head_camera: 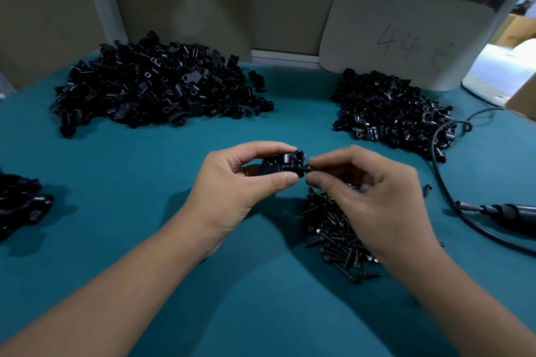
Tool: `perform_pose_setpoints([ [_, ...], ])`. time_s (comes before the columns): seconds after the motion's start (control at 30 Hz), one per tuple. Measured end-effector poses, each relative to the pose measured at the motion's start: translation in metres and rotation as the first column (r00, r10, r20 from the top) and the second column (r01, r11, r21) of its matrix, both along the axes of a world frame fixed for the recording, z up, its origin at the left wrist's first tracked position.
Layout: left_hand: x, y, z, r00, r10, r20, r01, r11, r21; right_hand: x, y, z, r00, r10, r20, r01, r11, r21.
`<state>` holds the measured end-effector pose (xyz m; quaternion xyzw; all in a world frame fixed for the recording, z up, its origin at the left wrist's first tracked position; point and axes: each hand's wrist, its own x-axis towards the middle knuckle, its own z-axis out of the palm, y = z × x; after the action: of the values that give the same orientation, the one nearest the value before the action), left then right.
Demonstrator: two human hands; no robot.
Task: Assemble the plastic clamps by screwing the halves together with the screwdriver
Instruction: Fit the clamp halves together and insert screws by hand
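A teal cloth-covered worktable (145, 240) carries everything, and nothing here is a container: the stock lies loose in heaps straight on the cloth. Largest is the far-left heap of black plastic clamp halves (156, 87), then a smaller heap of black plastic halves (391, 113) at far right below a grey card marked 44 (406, 38), a few more black parts at the left edge (20, 203), and a pile of black metal screws (336, 232) under the right wrist. The corded electric screwdriver (510, 213) lies untouched at the right edge. The left hand (232, 182) grips the mated black clamp halves (282, 165) between thumb and curled fingers above the table's middle, while the right hand (377, 197) pinches a small black screw (307, 168) at the clamp's side hole. If the halves slip out of line, the screw could likely enter crooked or drop into the pile.
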<state>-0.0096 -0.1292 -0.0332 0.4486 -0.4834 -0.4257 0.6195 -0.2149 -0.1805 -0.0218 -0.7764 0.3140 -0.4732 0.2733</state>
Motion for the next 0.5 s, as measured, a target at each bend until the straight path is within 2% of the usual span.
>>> perform_pose_setpoints([
  [0.2,0.0015,-0.0003,-0.003,0.999,-0.002,0.034,0.003,0.999,-0.039,0.0031,0.0009,-0.0018,0.999,-0.02,-0.033,0.023,0.993,0.119],
  [0.4,0.001,0.0,-0.0013,0.991,0.021,0.129,-0.011,0.997,-0.078,0.0076,0.0066,0.0025,0.973,0.002,-0.23,0.019,0.996,0.09],
  [0.5,-0.0001,0.0007,-0.0006,0.992,0.014,0.129,-0.003,0.997,-0.079,0.0075,0.0078,0.003,0.958,0.062,-0.279,-0.031,0.993,0.116],
])
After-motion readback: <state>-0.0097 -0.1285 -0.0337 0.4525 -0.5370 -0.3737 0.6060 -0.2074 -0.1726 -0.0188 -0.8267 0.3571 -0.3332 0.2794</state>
